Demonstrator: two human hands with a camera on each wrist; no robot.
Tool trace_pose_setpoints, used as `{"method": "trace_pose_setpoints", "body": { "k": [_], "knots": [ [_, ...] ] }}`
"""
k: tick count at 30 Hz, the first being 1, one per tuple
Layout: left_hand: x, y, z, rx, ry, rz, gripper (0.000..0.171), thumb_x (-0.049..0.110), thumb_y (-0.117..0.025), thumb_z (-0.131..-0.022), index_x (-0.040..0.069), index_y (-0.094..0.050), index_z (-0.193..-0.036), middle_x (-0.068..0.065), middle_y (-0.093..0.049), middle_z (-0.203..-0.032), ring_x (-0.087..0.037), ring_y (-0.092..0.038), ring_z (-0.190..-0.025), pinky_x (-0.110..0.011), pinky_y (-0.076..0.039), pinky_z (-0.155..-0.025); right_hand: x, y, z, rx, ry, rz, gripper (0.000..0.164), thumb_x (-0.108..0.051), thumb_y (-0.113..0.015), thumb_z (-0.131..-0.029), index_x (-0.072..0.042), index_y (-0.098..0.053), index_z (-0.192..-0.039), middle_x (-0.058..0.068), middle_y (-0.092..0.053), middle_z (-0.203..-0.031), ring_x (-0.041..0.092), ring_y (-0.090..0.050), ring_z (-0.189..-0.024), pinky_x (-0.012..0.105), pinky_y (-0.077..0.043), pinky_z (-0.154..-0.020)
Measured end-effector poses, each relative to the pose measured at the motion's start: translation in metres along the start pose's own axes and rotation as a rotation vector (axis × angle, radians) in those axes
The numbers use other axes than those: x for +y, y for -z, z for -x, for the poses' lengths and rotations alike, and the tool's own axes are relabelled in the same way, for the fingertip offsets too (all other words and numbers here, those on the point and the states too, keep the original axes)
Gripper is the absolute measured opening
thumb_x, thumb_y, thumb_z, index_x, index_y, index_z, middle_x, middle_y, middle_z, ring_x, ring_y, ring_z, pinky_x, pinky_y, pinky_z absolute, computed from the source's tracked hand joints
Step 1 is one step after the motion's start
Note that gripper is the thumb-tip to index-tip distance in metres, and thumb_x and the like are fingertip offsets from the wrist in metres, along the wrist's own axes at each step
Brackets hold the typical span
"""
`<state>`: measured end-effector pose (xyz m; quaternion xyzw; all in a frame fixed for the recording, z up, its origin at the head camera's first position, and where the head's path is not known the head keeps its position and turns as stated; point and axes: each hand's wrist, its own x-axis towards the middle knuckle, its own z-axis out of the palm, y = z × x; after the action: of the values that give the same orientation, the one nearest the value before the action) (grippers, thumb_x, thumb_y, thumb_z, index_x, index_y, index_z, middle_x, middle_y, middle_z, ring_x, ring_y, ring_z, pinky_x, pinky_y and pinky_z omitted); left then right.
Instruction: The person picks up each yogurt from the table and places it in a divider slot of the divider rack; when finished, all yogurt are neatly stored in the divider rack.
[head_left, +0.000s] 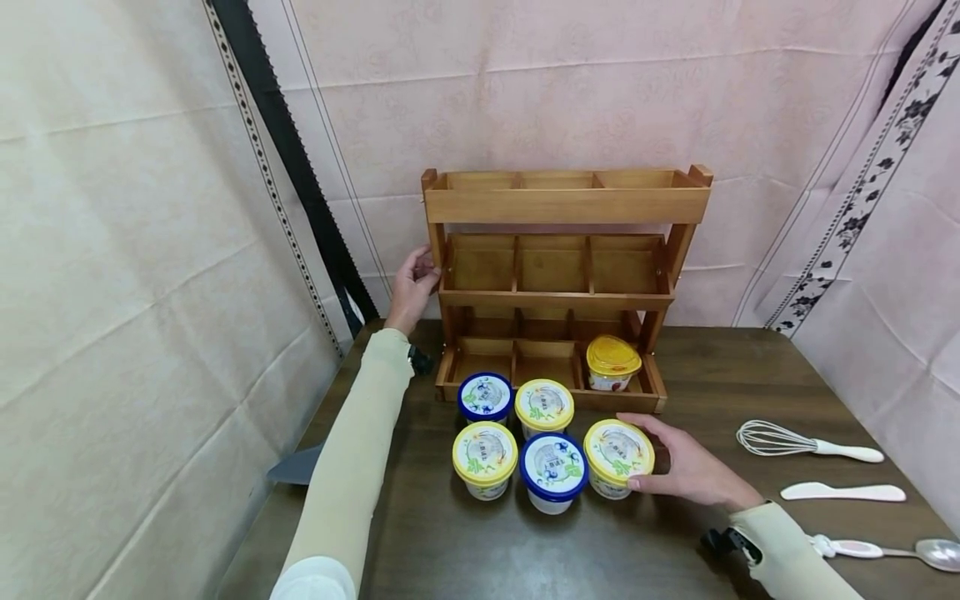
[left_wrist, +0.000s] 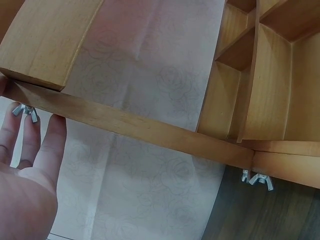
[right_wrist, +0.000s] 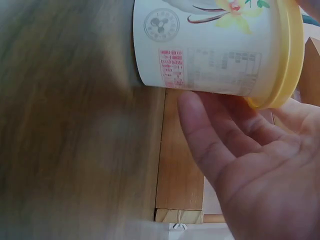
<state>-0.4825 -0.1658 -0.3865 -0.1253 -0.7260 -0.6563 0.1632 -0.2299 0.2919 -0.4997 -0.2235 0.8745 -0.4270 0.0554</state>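
In the head view my right hand grips a yellow-lidded tub at the right of a cluster, thumb at the near side and fingers round the back. The right wrist view shows the tub's white printed side above my palm. My left hand is at the left upright of a wooden three-tier rack. Its fairly straight fingers touch the upright beside a wing nut. Another yellow-lidded tub sits tilted in the rack's bottom right compartment.
Beside the gripped tub stand two blue-lidded tubs, one at the front and one behind, and two yellow-lidded tubs. A whisk, a white knife and a spoon lie at the table's right.
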Motion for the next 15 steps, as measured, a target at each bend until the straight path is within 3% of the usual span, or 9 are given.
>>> {"method": "trace_pose_setpoints", "body": {
  "k": [8,15],
  "knots": [
    [-0.002,-0.001,-0.001,0.007,0.009,-0.003,0.047,0.013,-0.065,-0.104,0.025,-0.057,-0.150,-0.001,-0.058,-0.122,-0.019,-0.062,-0.112,-0.038,-0.056,-0.098,-0.001,0.008,-0.002,0.060,-0.001,0.041,0.089,-0.036,-0.091,-0.082,-0.017,-0.047,-0.157,0.007,-0.060,-0.145,0.011,-0.060,-0.118,0.027,-0.058,-0.089],
    [-0.002,0.001,-0.002,0.004,0.008,-0.012,0.047,0.015,-0.064,-0.105,0.026,-0.057,-0.150,-0.001,-0.058,-0.123,-0.020,-0.061,-0.116,-0.043,-0.055,-0.104,-0.009,0.022,-0.009,0.095,0.043,0.049,0.087,-0.031,-0.090,-0.084,-0.015,-0.047,-0.157,0.011,-0.059,-0.147,0.021,-0.061,-0.118,0.029,-0.059,-0.090]
  ]
}}
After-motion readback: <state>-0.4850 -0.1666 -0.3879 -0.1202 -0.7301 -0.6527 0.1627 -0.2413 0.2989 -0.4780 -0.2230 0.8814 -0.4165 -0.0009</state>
